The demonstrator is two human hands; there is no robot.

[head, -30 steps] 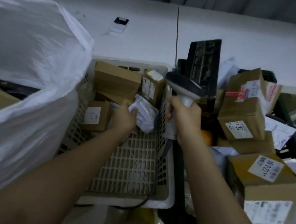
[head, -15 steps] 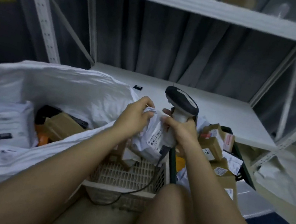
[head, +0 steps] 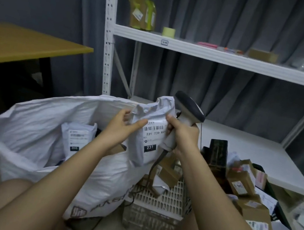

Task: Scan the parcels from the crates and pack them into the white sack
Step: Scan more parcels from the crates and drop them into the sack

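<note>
My left hand (head: 123, 125) pinches the left edge of a white poly-bag parcel (head: 151, 132), its barcode label facing me. My right hand (head: 181, 133) grips the handle of a grey barcode scanner (head: 189, 108), and its fingertips also hold the parcel's right edge. The parcel hangs above the gap between the white sack (head: 49, 128) and the beige crate (head: 161, 200). The open sack stands at the left and holds a white parcel (head: 78, 137) with other items. The beige crate holds a few small brown boxes (head: 168, 170). A dark crate (head: 267, 184) at the right is heaped with cardboard parcels.
A white metal shelf rack (head: 225, 59) stands behind, carrying a box, tape roll and small items. A lower white shelf board (head: 241, 147) runs behind the crates. A wooden table (head: 19, 44) is at the far left. The scanner cable (head: 150, 176) drops into the beige crate. My knees are below.
I lifted the white parcel out of the beige crate, and now both hands hold it up flat with its label toward me. My view has tilted upward toward the shelves.
</note>
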